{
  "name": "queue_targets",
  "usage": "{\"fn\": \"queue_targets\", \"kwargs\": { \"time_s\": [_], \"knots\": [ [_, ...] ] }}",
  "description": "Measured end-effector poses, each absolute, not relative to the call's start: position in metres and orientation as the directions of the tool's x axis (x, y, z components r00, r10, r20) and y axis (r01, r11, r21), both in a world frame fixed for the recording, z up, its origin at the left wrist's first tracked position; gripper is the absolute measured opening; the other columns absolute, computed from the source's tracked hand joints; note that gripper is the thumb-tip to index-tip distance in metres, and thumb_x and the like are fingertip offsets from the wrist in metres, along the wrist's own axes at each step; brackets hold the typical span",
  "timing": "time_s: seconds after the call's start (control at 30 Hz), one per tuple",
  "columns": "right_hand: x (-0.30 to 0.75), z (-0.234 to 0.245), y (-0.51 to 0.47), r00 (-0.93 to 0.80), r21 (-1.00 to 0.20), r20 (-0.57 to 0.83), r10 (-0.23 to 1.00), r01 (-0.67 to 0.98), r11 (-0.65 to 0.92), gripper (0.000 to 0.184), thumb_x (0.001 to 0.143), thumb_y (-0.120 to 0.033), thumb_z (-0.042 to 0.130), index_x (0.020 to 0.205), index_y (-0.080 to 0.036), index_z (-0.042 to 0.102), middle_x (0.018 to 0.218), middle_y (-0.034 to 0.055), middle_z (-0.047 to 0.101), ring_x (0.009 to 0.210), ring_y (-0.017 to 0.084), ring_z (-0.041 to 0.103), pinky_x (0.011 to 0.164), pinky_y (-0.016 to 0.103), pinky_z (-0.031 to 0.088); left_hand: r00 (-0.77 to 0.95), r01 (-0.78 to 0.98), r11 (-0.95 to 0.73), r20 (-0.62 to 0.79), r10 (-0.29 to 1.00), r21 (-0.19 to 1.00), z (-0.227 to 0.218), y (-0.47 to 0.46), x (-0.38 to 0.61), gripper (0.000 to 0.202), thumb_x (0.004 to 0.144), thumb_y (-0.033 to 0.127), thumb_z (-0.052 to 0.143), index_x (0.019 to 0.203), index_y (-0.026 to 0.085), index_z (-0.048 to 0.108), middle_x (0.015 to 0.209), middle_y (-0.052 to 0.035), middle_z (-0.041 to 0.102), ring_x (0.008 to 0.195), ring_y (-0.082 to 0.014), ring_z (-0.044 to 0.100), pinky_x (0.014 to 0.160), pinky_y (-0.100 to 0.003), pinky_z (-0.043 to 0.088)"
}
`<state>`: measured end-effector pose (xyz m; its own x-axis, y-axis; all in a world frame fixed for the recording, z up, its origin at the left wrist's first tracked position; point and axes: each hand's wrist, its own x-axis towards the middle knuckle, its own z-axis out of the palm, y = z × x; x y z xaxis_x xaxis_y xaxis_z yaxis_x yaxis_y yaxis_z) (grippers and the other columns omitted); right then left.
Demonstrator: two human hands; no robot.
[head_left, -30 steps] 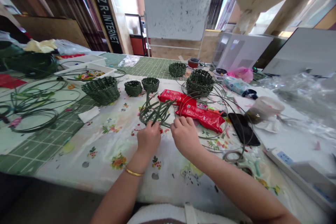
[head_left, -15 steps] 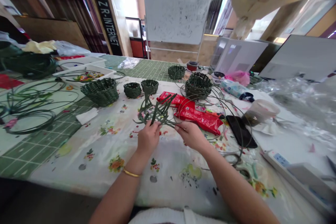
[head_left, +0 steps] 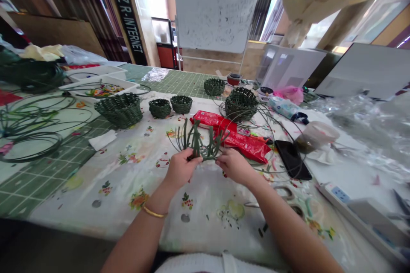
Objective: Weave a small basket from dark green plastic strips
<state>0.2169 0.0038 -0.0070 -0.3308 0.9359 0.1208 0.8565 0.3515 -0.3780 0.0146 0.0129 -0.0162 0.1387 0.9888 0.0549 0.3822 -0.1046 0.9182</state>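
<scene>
Between my hands is a partly woven green basket (head_left: 209, 152), its loose flat strips standing up and fanning outward. My left hand (head_left: 183, 167) pinches its near left edge, thumb pointing right. On the right side, my right hand (head_left: 233, 164) is closed on the same edge, its fingertips partly hidden. Just behind the weaving lie red packets (head_left: 246, 145). Finished dark green baskets stand farther back: a wide one (head_left: 120, 110) at left, two small ones (head_left: 160, 108) near the middle, and a rounder one (head_left: 241, 104) with long strands around it.
A black phone (head_left: 293, 160) lies to the right, near a clear plastic cup (head_left: 317, 136). Scissors (head_left: 290, 200) rest partly under my right forearm. A power strip (head_left: 355, 213) runs along the right. Coiled green strands (head_left: 35, 145) and a white tray (head_left: 99, 89) are at left.
The woven piece has turned and tipped, so its strips now point upward and its base no longer faces me. My hands have shifted slightly, still holding its edge.
</scene>
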Motion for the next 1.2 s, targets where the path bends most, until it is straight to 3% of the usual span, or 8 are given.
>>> {"fn": "queue_targets", "kwargs": {
  "time_s": [0.13, 0.2, 0.3, 0.5, 0.63, 0.83, 0.93, 1.2],
  "knots": [
    [0.202, -0.001, -0.009, -0.242, -0.204, 0.446, 0.861, 0.910, 0.362, 0.025, 0.088, -0.022, 0.043, 0.102, -0.013, 0.062, 0.092, 0.0119, 0.061, 0.089, 0.020, 0.053, 0.081, 0.031, 0.039, 0.156, 0.220, 0.028, -0.064, 0.986, 0.975, -0.007, 0.015, 0.011, 0.015, 0.071, 0.030, 0.062, 0.071, 0.016, 0.056, 0.036, 0.0096, 0.043, 0.022, -0.0065, 0.036, 0.025, -0.017, 0.021],
    [0.200, 0.005, -0.014, -0.275, -0.190, 0.500, 0.822, 0.891, 0.413, 0.027, 0.090, -0.023, 0.041, 0.107, -0.015, 0.059, 0.092, 0.0095, 0.062, 0.086, 0.017, 0.056, 0.076, 0.025, 0.040, 0.199, 0.145, 0.053, -0.082, 0.976, 0.988, 0.000, 0.015, 0.011, 0.016, 0.070, 0.029, 0.063, 0.072, 0.015, 0.056, 0.039, 0.0089, 0.045, 0.021, -0.0055, 0.035, 0.023, -0.017, 0.019],
    [0.199, 0.016, -0.020, -0.295, -0.199, 0.482, 0.825, 0.880, 0.431, 0.028, 0.092, -0.032, 0.039, 0.099, -0.016, 0.061, 0.083, 0.0061, 0.065, 0.071, 0.014, 0.059, 0.060, 0.021, 0.038, 0.210, 0.071, 0.077, -0.090, 0.974, 0.995, 0.010, 0.014, 0.012, 0.017, 0.069, 0.029, 0.064, 0.071, 0.014, 0.056, 0.039, 0.0083, 0.046, 0.020, -0.0047, 0.034, 0.022, -0.016, 0.018],
    [0.194, 0.016, -0.026, -0.157, -0.115, 0.292, 0.943, 0.973, 0.198, 0.043, 0.094, -0.033, 0.029, 0.065, -0.017, 0.056, 0.056, 0.0026, 0.059, 0.050, 0.012, 0.053, 0.048, 0.025, 0.023, 0.194, 0.057, 0.058, -0.068, 0.979, 0.997, 0.014, 0.020, 0.015, 0.016, 0.069, 0.028, 0.065, 0.069, 0.014, 0.056, 0.035, 0.0096, 0.041, 0.020, -0.0041, 0.032, 0.022, -0.015, 0.018],
    [0.198, 0.003, -0.029, -0.153, -0.100, 0.127, 0.980, 0.981, 0.166, 0.041, 0.094, -0.034, 0.030, 0.067, -0.019, 0.057, 0.056, 0.0017, 0.061, 0.050, 0.014, 0.054, 0.048, 0.025, 0.022, 0.189, 0.121, 0.096, -0.118, 0.975, 0.988, 0.010, 0.025, 0.020, 0.014, 0.069, 0.026, 0.064, 0.068, 0.014, 0.057, 0.034, 0.0104, 0.037, 0.020, -0.0045, 0.030, 0.021, -0.016, 0.019],
    [0.205, -0.003, -0.028, -0.159, -0.189, 0.479, 0.863, 0.942, 0.278, 0.030, 0.088, -0.040, 0.046, 0.100, -0.017, 0.061, 0.085, 0.0067, 0.065, 0.069, 0.015, 0.059, 0.058, 0.023, 0.035, 0.185, 0.177, 0.116, -0.149, 0.971, 0.977, 0.013, 0.032, 0.029, 0.014, 0.070, 0.024, 0.063, 0.065, 0.015, 0.054, 0.035, 0.0092, 0.042, 0.020, -0.0048, 0.031, 0.020, -0.016, 0.019],
    [0.205, -0.008, -0.026, -0.209, -0.161, 0.517, 0.830, 0.929, 0.334, 0.026, 0.090, -0.035, 0.044, 0.103, -0.022, 0.063, 0.084, 0.0044, 0.065, 0.066, 0.012, 0.058, 0.056, 0.022, 0.034, 0.279, 0.080, 0.193, -0.208, 0.937, 0.978, 0.007, 0.037, 0.031, 0.014, 0.071, 0.025, 0.063, 0.068, 0.015, 0.054, 0.036, 0.0075, 0.047, 0.019, -0.0044, 0.030, 0.021, -0.016, 0.017],
    [0.207, -0.011, -0.023, -0.276, -0.218, 0.217, 0.936, 0.921, 0.322, 0.025, 0.087, -0.020, 0.044, 0.104, -0.028, 0.061, 0.080, 0.0013, 0.063, 0.068, 0.013, 0.058, 0.053, 0.021, 0.032, 0.334, 0.072, 0.259, -0.268, 0.904, 0.963, -0.014, 0.038, 0.031, 0.016, 0.068, 0.025, 0.065, 0.071, 0.013, 0.055, 0.041, 0.0063, 0.050, 0.020, -0.0030, 0.030, 0.021, -0.015, 0.016]
  ]
}}
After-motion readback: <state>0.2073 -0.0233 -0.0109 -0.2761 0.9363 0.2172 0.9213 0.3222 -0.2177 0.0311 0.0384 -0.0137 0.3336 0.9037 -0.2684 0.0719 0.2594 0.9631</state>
